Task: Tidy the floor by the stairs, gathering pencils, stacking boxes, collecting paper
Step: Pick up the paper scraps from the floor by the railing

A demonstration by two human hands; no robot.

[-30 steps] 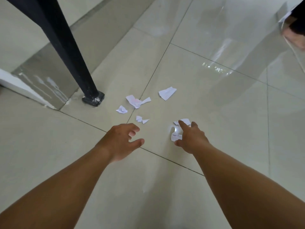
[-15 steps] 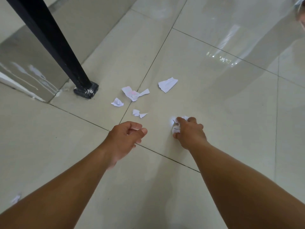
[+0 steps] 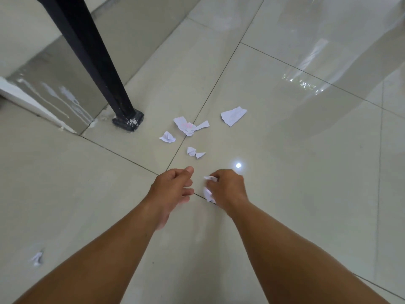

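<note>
My right hand [image 3: 228, 189] is closed around crumpled white paper scraps [image 3: 208, 194], which stick out at the thumb side. Close beside it, my left hand [image 3: 171, 189] hovers with its fingers loosely curled and nothing in it. Ahead on the tiled floor lie more torn pieces: two small scraps [image 3: 195, 152], a folded scrap [image 3: 167, 137], a larger piece with pink marks [image 3: 188, 127], and a flat torn sheet [image 3: 233, 116]. One more scrap [image 3: 37, 258] lies at the lower left.
A black metal post [image 3: 94, 62] slants down to its foot [image 3: 128, 121] left of the scraps. A white step edge [image 3: 32, 104] and grey riser sit at the far left. Glossy floor tiles [image 3: 306, 172] reflect a light spot near my right hand.
My right hand has lifted off the floor with the paper scraps and drawn back toward me and the left hand. The two hands have come closer together.
</note>
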